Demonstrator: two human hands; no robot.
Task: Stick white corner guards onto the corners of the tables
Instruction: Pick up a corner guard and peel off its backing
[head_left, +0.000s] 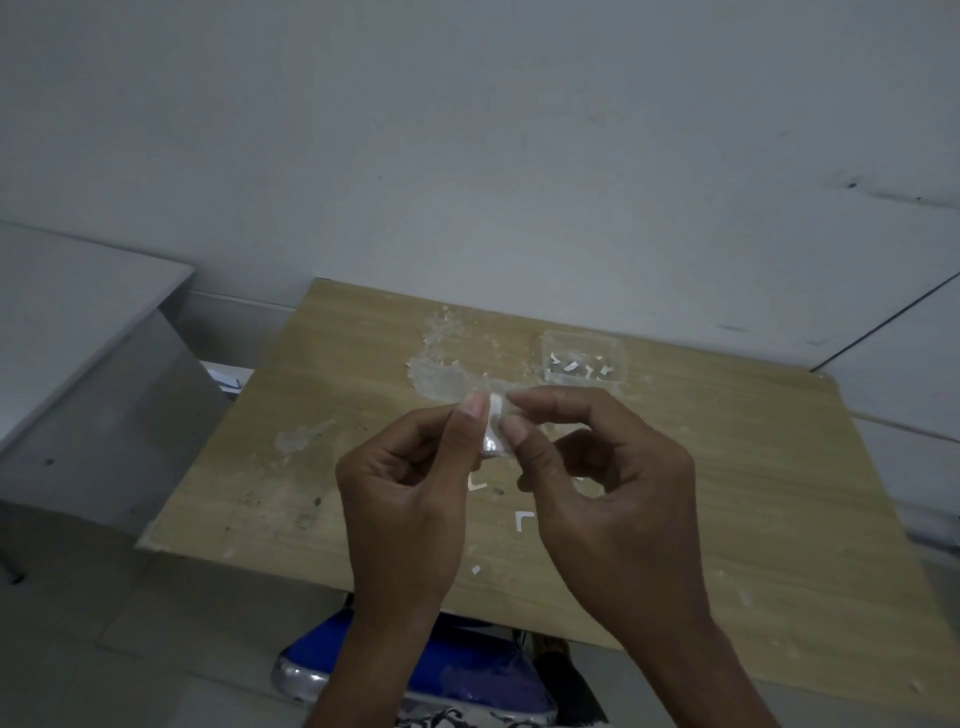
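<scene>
Above the middle of a wooden table (753, 493), both my hands hold one small white corner guard (492, 431). My left hand (410, 488) pinches its left side between thumb and forefinger. My right hand (602, 483) pinches its right side with thumb and fingertips. Two white L-shaped pieces lie on the tabletop below my hands, one (477, 484) just under my left thumb and another (523, 519) a little nearer. A clear plastic box (583, 358) with several white pieces in it stands at the back of the table.
Patches of dried glue or residue (441, 358) mark the tabletop's far middle. A grey table (78, 332) stands to the left, another white surface (909, 353) at the right. A blue chair seat (457, 670) sits under the near table edge. A grey wall rises behind.
</scene>
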